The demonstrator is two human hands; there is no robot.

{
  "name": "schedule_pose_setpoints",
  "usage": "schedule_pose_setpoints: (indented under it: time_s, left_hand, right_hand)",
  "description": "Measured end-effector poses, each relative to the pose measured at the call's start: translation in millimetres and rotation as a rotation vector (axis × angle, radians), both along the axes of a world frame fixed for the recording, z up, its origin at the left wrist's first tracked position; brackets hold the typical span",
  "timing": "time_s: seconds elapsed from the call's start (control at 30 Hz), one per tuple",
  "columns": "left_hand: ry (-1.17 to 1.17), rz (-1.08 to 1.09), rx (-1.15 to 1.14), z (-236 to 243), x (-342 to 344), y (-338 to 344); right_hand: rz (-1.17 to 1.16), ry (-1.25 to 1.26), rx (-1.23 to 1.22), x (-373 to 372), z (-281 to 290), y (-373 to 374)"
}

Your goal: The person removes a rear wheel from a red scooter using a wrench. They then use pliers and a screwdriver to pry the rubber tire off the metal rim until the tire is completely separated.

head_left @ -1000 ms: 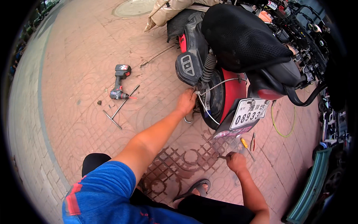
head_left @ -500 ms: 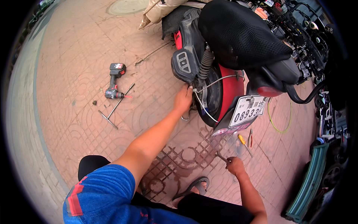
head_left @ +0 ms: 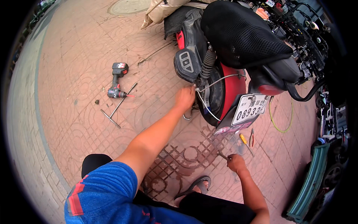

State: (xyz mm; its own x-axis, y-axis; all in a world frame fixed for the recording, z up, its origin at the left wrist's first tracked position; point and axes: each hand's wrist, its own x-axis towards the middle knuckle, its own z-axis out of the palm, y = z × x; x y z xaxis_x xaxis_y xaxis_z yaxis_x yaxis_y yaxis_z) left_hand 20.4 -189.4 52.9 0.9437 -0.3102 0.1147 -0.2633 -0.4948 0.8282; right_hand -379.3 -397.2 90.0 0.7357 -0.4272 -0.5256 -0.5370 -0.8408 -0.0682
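Observation:
A red and black scooter (head_left: 233, 87) stands ahead of me with its rear wheel (head_left: 212, 114) towards me. My left hand (head_left: 185, 98) is at the left side of the wheel hub, just below the shock absorber (head_left: 208, 65). Its fingers are closed at the end of a grey cable (head_left: 204, 104); what they grip is hidden. Low on the right, my right hand (head_left: 236, 163) is wrapped round a short dark metal tool (head_left: 223, 155). The tool's far end points up and left over the wet paving, and its kind is unclear.
On the left lie a cordless drill (head_left: 116, 92) with a red bit and a T-handle wrench (head_left: 119, 104). A yellow screwdriver (head_left: 244, 139) and red-handled pliers (head_left: 252, 137) are behind the scooter. A yellow-green cord (head_left: 279, 130) curves nearby. Parts and a green crate-like object (head_left: 307, 183) line the right.
The view has shifted slightly, so the scene sits a little further right. Both hands keep nearly the same places, the right still round the metal tool.

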Motion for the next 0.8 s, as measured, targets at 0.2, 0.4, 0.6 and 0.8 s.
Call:
schedule_pose_setpoints:
  time_s: [0.2,0.4,0.6,0.8]
  left_hand:
    - [-0.044,0.130,-0.216,-5.5,-9.2,-2.3]
    - [0.174,0.002,-0.091,4.0,0.1,0.6]
    - [-0.220,0.014,-0.163,-17.5,-3.3,5.4]
    - [-0.034,0.095,-0.247,-16.4,-4.6,3.3]
  right_hand:
    - [0.010,-0.008,-0.014,-2.4,-0.4,3.0]
    - [-0.010,-0.020,0.000,-2.2,1.0,0.5]
    - [-0.005,-0.035,-0.011,-2.1,-1.9,1.3]
    - [-0.011,0.011,-0.019,-1.0,5.8,2.0]
